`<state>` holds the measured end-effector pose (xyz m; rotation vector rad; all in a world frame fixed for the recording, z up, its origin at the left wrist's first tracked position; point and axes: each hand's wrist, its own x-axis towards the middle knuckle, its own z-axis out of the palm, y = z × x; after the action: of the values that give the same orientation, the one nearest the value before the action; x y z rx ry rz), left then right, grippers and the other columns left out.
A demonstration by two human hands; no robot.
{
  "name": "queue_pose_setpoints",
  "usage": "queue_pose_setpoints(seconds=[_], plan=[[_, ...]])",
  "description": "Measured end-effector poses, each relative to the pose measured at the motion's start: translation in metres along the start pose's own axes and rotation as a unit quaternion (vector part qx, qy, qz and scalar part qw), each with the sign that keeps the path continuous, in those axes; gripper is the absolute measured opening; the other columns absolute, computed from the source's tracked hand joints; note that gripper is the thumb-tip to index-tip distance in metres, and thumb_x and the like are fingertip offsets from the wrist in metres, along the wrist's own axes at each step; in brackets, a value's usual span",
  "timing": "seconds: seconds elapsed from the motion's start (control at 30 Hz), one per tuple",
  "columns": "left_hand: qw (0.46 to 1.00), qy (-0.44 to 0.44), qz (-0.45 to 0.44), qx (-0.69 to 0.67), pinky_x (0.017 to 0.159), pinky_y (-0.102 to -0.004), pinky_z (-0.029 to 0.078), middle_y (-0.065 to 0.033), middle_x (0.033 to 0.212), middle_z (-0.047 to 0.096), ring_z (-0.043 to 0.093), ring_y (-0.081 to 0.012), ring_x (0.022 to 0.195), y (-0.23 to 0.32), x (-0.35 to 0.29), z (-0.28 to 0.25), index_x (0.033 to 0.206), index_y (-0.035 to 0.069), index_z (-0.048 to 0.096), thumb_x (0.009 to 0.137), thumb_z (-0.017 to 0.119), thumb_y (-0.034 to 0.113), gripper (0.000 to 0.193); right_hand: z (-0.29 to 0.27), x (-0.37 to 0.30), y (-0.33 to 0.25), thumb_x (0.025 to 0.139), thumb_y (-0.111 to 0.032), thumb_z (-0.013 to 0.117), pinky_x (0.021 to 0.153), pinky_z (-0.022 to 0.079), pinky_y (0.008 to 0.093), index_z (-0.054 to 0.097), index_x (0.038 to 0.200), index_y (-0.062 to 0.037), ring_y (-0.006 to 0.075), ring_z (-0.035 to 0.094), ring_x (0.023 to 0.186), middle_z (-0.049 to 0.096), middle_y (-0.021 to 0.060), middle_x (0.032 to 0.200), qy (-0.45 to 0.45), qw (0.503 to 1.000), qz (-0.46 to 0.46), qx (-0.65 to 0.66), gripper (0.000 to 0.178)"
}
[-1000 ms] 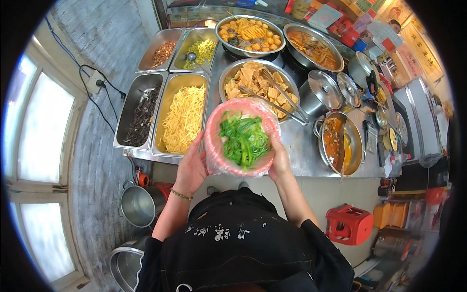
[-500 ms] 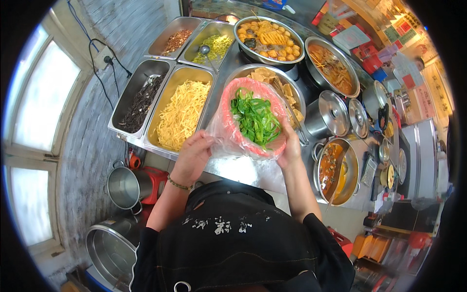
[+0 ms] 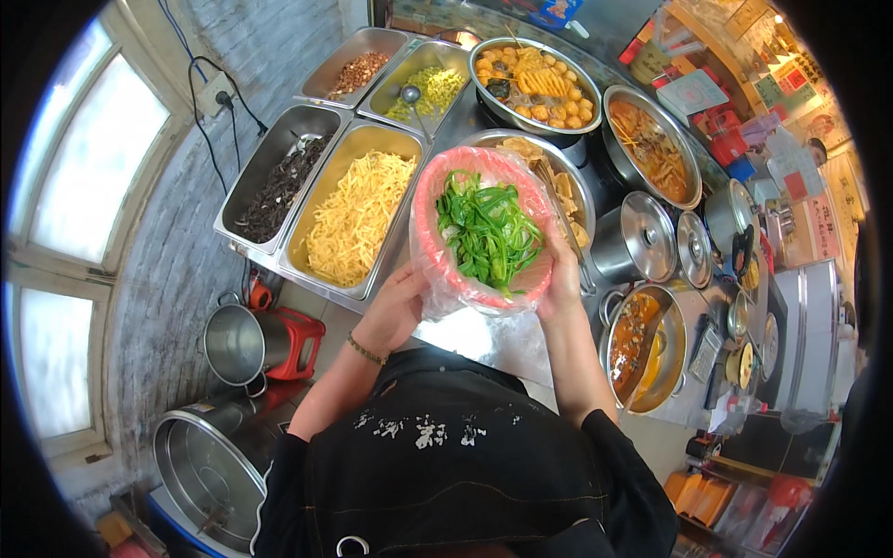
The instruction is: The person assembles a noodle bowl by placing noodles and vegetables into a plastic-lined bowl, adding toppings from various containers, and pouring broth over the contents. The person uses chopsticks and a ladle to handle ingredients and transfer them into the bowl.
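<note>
A pink bowl [image 3: 429,209] lined with a clear plastic bag [image 3: 456,299] is held up in front of me at the counter's near edge. Cooked-looking green leafy vegetables [image 3: 488,228] lie inside it. My left hand [image 3: 394,305] is closed against the bowl's lower left side, over the gathered plastic. From the right, my right hand [image 3: 561,277] grips the rim, with its fingers partly hidden behind the bowl. Just beyond the bowl, a steel basin [image 3: 583,177] of flat tan pieces is partly covered by it, with metal tongs [image 3: 558,209] lying across.
Steel trays hold yellow shreds [image 3: 358,219], dark shreds [image 3: 279,191], chopped greens [image 3: 433,88] and peanuts [image 3: 358,73]. Basins of skewered food [image 3: 539,84] and red broth [image 3: 651,149] stand farther back. Right are lidded pots [image 3: 648,237] and a divided pot [image 3: 674,363].
My left hand has shifted from pulling the bag's edge outward to holding the bowl's side. The bowl has tilted slightly toward me; the view has shifted a little.
</note>
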<state>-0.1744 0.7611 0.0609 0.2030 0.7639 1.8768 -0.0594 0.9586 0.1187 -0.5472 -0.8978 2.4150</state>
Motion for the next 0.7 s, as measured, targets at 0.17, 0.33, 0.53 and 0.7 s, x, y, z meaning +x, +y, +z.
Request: queue_pose_setpoints(seconds=[0.17, 0.33, 0.53, 0.7], plan=[[0.995, 0.042, 0.083, 0.041, 0.099, -0.0376, 0.045, -0.0077, 0.124, 0.062, 0.057, -0.0196, 0.114, 0.033, 0.006, 0.001, 0.129, -0.001, 0.054, 0.100, 0.044, 0.017, 0.035, -0.003, -0.003, -0.010, 0.102, -0.033, 0.045, 0.108, 0.040, 0.0436, 0.043, 0.140, -0.0020, 0.0283, 0.052, 0.125, 0.053, 0.0141, 0.138, -0.006, 1.000, 0.012, -0.002, 0.049], [0.991, -0.045, 0.081, -0.097, 0.112, -0.0415, 0.034, -0.0131, 0.143, 0.048, 0.045, -0.0256, 0.133, 0.053, 0.008, 0.013, 0.143, -0.001, 0.038, 0.101, 0.038, 0.025, 0.050, 0.002, -0.007, -0.006, 0.102, -0.038, 0.044, 0.107, 0.040, 0.0419, 0.043, 0.140, -0.0026, 0.0269, 0.052, 0.125, 0.052, 0.0126, 0.138, -0.015, 0.999, 0.039, 0.000, 0.052], [0.998, 0.056, -0.004, -0.018, 0.081, -0.0320, 0.052, -0.0060, 0.106, 0.067, 0.064, -0.0152, 0.094, 0.028, 0.012, 0.008, 0.123, 0.002, 0.056, 0.103, 0.043, 0.025, 0.034, 0.010, -0.004, -0.011, 0.102, -0.037, 0.044, 0.107, 0.040, 0.0450, 0.042, 0.141, -0.0021, 0.0293, 0.052, 0.124, 0.052, 0.0144, 0.138, -0.022, 1.000, 0.012, -0.013, 0.052], [0.993, 0.055, 0.058, 0.086, 0.060, -0.0290, 0.053, -0.0029, 0.086, 0.063, 0.063, -0.0128, 0.071, 0.060, 0.007, 0.018, 0.116, 0.000, 0.059, 0.103, 0.048, 0.023, 0.029, -0.002, -0.003, -0.007, 0.103, -0.036, 0.044, 0.107, 0.040, 0.0445, 0.042, 0.141, -0.0019, 0.0288, 0.052, 0.124, 0.052, 0.0141, 0.138, -0.002, 1.000, 0.019, -0.002, 0.051]])
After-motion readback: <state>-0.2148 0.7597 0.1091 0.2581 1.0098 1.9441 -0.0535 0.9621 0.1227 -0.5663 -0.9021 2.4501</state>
